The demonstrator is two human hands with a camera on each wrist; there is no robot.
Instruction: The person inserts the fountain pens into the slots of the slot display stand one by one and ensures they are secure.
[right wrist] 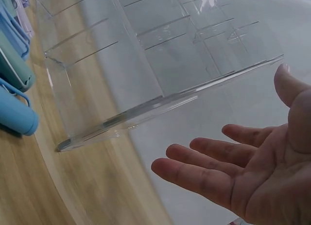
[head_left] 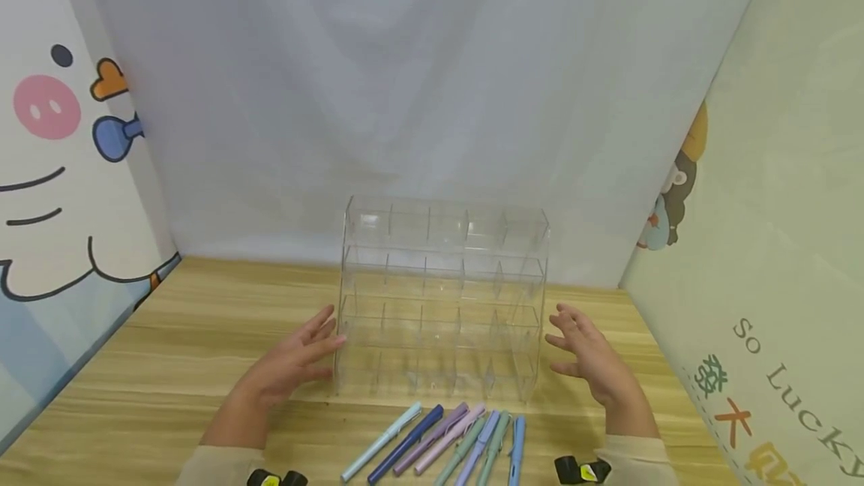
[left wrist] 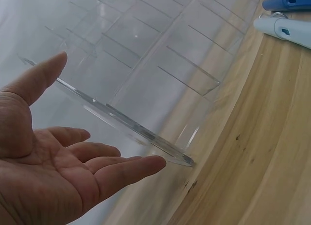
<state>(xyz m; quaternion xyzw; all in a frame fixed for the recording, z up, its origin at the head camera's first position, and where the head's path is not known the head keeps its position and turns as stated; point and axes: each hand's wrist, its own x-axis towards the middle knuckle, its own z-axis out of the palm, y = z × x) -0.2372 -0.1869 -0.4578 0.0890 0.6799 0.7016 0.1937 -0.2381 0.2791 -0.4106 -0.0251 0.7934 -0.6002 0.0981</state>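
Observation:
A clear acrylic rack [head_left: 442, 313] with stepped rows of small compartments stands upright on the table, its compartments holding nothing. My left hand [head_left: 293, 358] is at its left side, fingers spread and palm toward the side panel. On the opposite side my right hand [head_left: 590, 358] is held the same way, a small gap from the panel. In the left wrist view the thumb and fingers [left wrist: 131, 174] lie beside the panel's edge. The right wrist view shows loose, extended fingers [right wrist: 194, 174] apart from the rack. In front of the rack lies a row of pens, among them a dark blue pen [head_left: 405, 445].
The pens lie side by side, from a pale blue pen [head_left: 381, 441] on the left to a blue pen [head_left: 517, 450] on the right. A white curtain [head_left: 432, 96] hangs behind the wooden table [head_left: 169, 343]. Printed panels [head_left: 756, 246] flank both sides.

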